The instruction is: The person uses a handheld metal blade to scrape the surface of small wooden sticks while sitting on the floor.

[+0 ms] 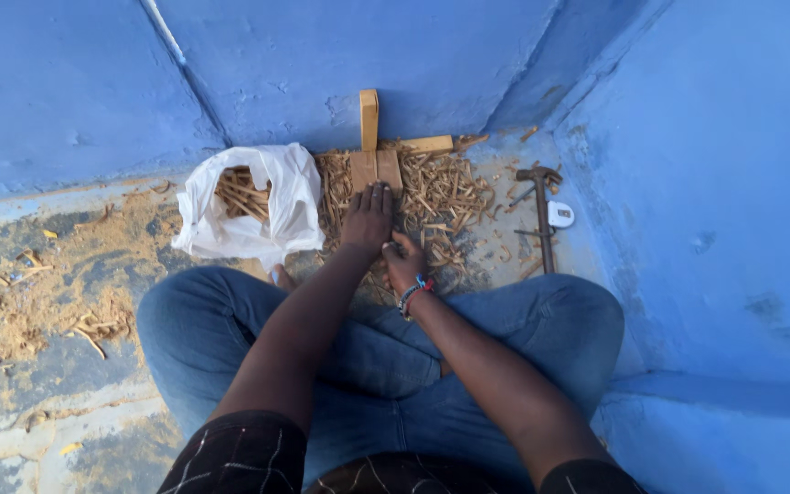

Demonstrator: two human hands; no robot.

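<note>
While the person is sitting cross-legged on the floor, the left hand [369, 218] is lying flat, fingers spread, on the pile of wood chips [436, 197] just below the wooden block [376, 168]. The right hand [403, 263] is resting beside it; whether it is pinching anything cannot be told. A white plastic bag [253, 210], crumpled and open, is holding wood sticks at left. A hammer [541, 215] and a small white tape measure [560, 214] are lying at right.
</note>
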